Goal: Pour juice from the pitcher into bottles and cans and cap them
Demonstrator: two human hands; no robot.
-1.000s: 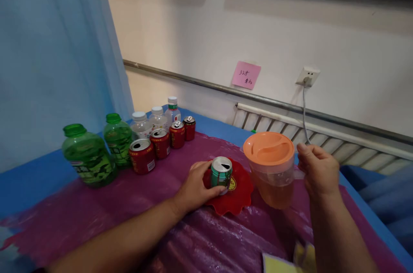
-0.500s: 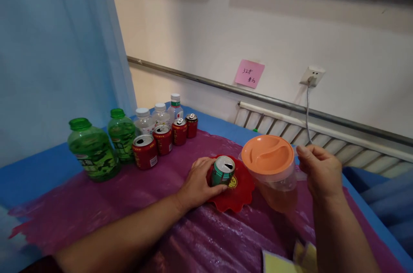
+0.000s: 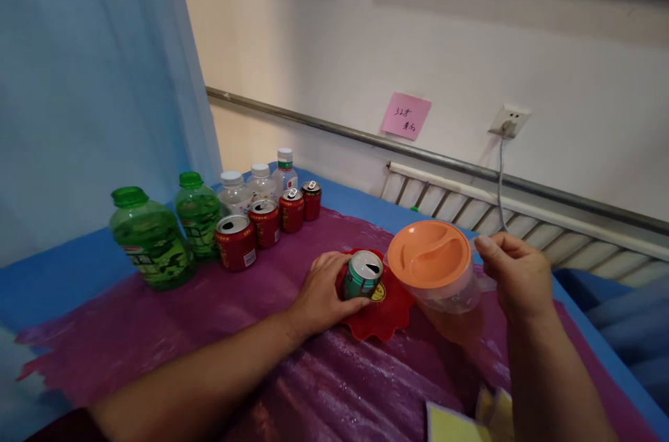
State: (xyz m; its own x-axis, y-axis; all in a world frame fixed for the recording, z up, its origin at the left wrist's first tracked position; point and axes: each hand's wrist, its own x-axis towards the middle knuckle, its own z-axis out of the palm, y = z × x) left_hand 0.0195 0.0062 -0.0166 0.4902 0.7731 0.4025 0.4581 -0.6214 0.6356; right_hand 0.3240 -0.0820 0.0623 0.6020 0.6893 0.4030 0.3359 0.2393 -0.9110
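My left hand [image 3: 325, 292] is wrapped round a green drink can [image 3: 360, 276] with an opened top. The can stands on a red scalloped mat [image 3: 384, 320]. My right hand [image 3: 517, 271] is closed on the handle of a clear plastic pitcher [image 3: 454, 313] with an orange lid [image 3: 429, 255]. The pitcher leans left, its lid edge close to the can's rim but apart from it. Liquid shows in its lower part. I cannot tell whether its base touches the table.
On the left stand two green bottles [image 3: 151, 243], several red cans [image 3: 236, 243] and clear bottles with white caps [image 3: 233, 194]. Yellow cloths [image 3: 454, 424] lie at the front right. Purple plastic sheeting [image 3: 209, 330] covers the blue table [image 3: 42, 282]. A radiator [image 3: 449, 201] is behind.
The pitcher has tipped further left, bringing its lid nearer to the can. My left hand still holds the can in place. The view has shifted slightly.
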